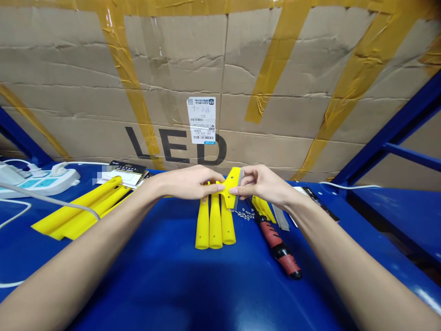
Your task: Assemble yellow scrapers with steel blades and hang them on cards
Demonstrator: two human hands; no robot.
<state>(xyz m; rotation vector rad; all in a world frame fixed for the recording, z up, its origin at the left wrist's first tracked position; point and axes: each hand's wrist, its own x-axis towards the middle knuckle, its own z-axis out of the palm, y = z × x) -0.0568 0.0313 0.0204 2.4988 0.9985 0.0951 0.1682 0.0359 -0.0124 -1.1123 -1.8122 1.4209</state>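
Observation:
Between my two hands is a yellow scraper head [233, 177] with a grey blade [239, 189] along its right side. My left hand [198, 181] pinches its narrow neck from the left. My right hand [258, 184] is closed on its blade side, thumb on the yellow face. Below my left hand, several yellow tubular handles [215, 225] lie side by side on the blue table. Loose small nuts or screws [246, 214] are scattered under my right hand. Just right of them lies a red and black screwdriver [277, 243], with more yellow scraper heads [263, 208] behind it.
At left are more yellow handles [89, 202], printed packaging cards [126, 172] and a white power strip [51, 181] with cables. Flat grey blades [280, 218] lie at right. A taped cardboard box [172, 82] stands behind the blue table [220, 289]; a blue metal frame [389, 133] rises at right.

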